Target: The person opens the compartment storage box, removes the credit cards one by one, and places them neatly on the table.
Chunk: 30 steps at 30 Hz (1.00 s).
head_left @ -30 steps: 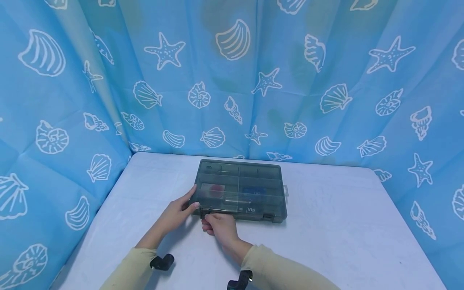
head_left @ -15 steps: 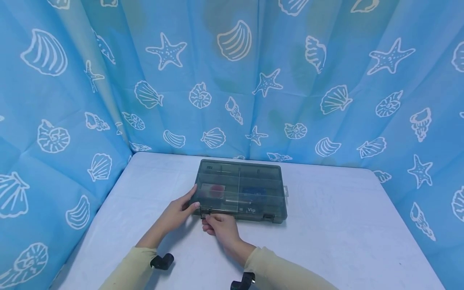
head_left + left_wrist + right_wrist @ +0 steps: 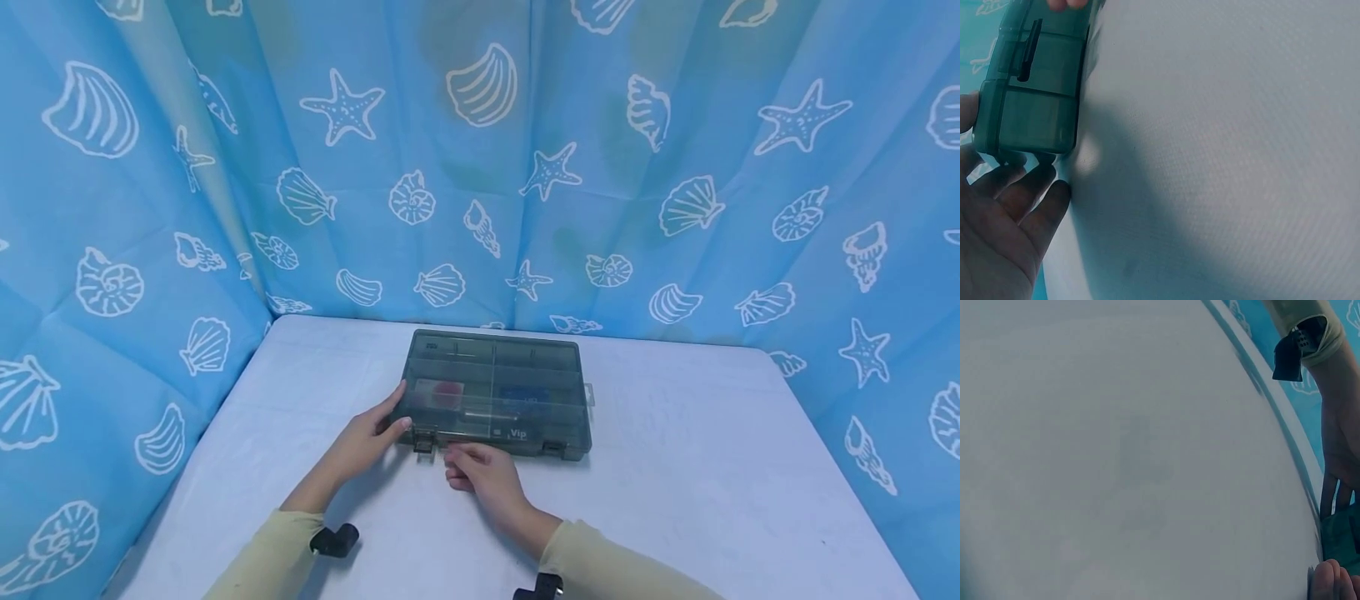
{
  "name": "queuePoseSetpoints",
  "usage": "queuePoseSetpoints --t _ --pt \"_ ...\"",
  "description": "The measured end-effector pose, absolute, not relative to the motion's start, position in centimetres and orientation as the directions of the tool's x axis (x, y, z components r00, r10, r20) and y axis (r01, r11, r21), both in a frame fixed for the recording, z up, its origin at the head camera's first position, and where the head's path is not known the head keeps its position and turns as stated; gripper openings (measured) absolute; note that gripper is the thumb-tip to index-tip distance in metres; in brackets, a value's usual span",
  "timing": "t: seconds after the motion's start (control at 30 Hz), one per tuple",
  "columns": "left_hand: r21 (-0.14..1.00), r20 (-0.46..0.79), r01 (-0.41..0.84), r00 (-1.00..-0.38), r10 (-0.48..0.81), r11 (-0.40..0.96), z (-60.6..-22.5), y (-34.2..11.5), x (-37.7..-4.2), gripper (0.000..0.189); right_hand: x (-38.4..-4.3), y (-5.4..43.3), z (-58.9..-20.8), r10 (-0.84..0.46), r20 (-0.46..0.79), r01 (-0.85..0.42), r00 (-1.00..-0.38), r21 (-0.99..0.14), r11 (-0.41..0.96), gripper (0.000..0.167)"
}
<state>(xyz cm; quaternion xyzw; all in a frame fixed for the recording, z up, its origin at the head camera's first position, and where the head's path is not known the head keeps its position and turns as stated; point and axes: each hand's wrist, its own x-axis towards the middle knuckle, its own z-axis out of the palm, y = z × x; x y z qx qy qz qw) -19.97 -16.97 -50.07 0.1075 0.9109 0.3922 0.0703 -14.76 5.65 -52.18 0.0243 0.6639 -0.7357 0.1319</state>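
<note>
A dark translucent compartment box with its lid down lies on the white table. My left hand holds its left end, thumb on the lid's front corner and fingers along the side. In the left wrist view, the fingers spread against the box's end. The left latch hangs swung out from the front face; the right latch lies against it. Just right of the left latch, my right hand is at the front edge, fingers loosely bent, holding nothing.
Through the lid show a white-and-red item, a blue item and a slim tube-like item. A clear tab sticks out on the box's right side. Behind the white-covered table hangs a blue shell-print curtain.
My right hand has let go of the left latch and moved right along the front edge. That latch now hangs out in plain view. My left hand has stayed at the box's left end.
</note>
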Motion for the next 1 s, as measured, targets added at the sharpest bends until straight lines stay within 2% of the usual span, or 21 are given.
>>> queuePoseSetpoints --t 0.43,1.0 --pt "0.741 -0.034 0.157 -0.963 0.269 0.653 -50.1 -17.1 -19.9 0.068 -14.6 9.4 -52.7 -0.148 -0.229 0.232 -0.962 -0.973 -0.005 0.035" --pt "0.756 -0.032 0.147 -0.965 0.261 0.637 -50.5 -17.1 -20.0 0.068 -13.9 13.4 -52.2 -0.051 -0.251 0.248 -0.967 -0.967 0.062 0.035"
